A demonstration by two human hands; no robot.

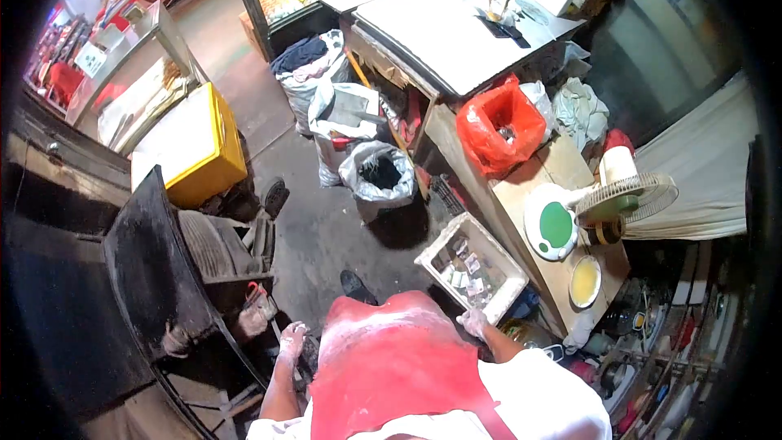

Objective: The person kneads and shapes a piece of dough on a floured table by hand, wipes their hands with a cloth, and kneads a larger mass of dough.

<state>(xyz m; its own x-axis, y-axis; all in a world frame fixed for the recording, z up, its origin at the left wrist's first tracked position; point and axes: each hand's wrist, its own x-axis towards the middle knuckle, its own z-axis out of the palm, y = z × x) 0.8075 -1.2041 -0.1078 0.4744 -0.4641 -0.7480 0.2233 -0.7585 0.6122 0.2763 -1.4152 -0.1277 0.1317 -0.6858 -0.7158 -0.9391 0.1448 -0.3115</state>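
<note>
My left hand (293,338), dusted with white powder, hangs beside the red apron (391,367), near the dark chair (155,253). Its fingers are small and curled, and anything in them cannot be made out. My right hand (472,322), also powdery, is at the near edge of a white foam box (515,275); whether it touches the box is unclear. Banknotes or papers (472,263) lie inside that box. White powder covers the upper part of the apron.
Sacks (379,181) stand on the floor ahead. A wooden counter (562,155) on the right carries a red bag (498,126), a fan (631,198) and a yellow-filled bowl (585,281). A yellow box (218,143) stands left, beyond the chair. A white-topped table (440,28) is at the back.
</note>
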